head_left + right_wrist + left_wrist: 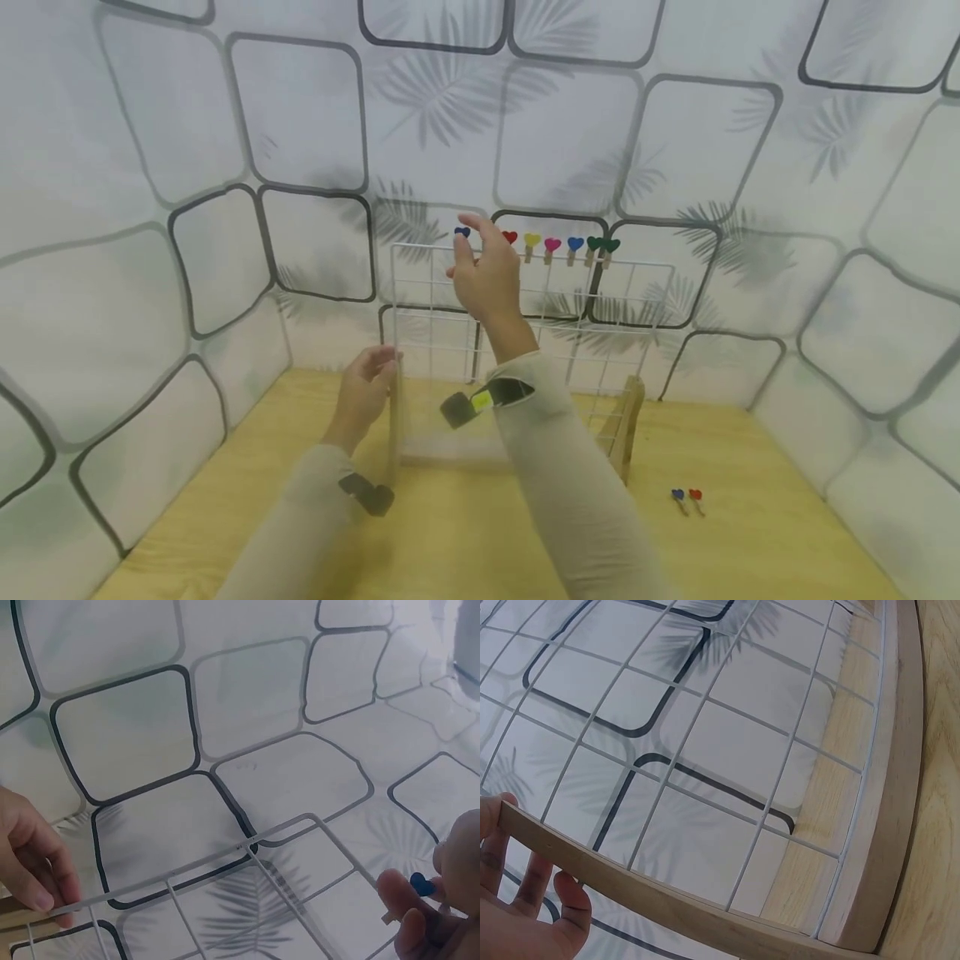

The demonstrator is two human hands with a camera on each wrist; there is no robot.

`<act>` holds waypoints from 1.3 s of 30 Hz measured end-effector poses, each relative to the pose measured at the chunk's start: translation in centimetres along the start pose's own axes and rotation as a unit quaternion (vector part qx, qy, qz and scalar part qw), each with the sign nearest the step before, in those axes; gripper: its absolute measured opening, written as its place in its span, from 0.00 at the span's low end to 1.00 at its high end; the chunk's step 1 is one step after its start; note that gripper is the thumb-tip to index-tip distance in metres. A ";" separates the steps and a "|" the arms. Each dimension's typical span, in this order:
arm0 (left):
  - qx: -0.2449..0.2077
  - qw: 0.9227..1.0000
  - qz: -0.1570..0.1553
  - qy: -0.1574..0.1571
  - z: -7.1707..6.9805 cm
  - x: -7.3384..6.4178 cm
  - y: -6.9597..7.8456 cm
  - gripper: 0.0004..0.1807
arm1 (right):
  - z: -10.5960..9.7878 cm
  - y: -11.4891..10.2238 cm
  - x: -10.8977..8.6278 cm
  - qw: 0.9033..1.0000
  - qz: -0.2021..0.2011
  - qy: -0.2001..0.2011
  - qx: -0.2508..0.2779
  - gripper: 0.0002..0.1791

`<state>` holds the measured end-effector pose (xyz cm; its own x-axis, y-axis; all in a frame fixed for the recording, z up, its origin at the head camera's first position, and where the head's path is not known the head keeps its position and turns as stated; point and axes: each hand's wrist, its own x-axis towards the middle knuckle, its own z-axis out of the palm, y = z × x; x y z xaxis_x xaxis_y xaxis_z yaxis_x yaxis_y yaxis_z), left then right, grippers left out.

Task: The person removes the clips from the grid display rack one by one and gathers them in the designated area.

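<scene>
A white wire grid rack (pixel 472 312) stands upright in a wooden frame. My left hand (pixel 365 387) grips the top of its left wooden post (pixel 667 900), fingers on both sides of the wood in the left wrist view. Up at the left part of the top wire, my right hand (pixel 487 275) pinches a clothespin with a dark blue heart (pixel 421 883) between thumb and fingers; the fingers hide most of its wooden body. Right of that hand, heart clothespins sit along the wire: red (pixel 510 237), yellow (pixel 532 240), pink (pixel 552 244), blue (pixel 575 243) and two green (pixel 611 246).
On the wooden table (pixel 450 533), right of the rack, lie a blue heart clothespin (pixel 678 497) and a red heart clothespin (pixel 696 498). The right wooden post (pixel 628 425) rises beside them. Patterned cloth walls (pixel 315 125) enclose the back and sides.
</scene>
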<state>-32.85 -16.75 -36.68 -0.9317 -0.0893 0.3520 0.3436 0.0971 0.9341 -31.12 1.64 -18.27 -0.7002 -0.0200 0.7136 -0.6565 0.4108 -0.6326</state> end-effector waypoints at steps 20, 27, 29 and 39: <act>-0.014 1.000 0.001 0.011 0.3 -0.1 0.1 0.15 | 0.3 -2.1 2.9 0.973 0.127 -0.030 -0.191 0.09; -0.008 1.000 -0.005 0.015 0.3 -0.3 0.3 0.15 | 0.7 -1.3 2.3 0.992 0.073 0.044 -0.094 0.07; -0.008 1.000 -0.006 0.017 0.3 -0.3 0.3 0.15 | 0.9 -1.1 2.2 0.996 0.053 0.062 -0.041 0.06; 0.005 1.000 -0.001 0.019 0.4 -0.3 0.3 0.16 | -1.4 -0.3 0.5 0.980 0.055 -0.015 0.188 0.07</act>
<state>-32.55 -16.28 -36.48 -0.9272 -0.1262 0.3528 0.3408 0.1070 0.9340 -30.94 2.77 -17.30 -0.7771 -0.0229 0.6290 -0.6293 0.0466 -0.7758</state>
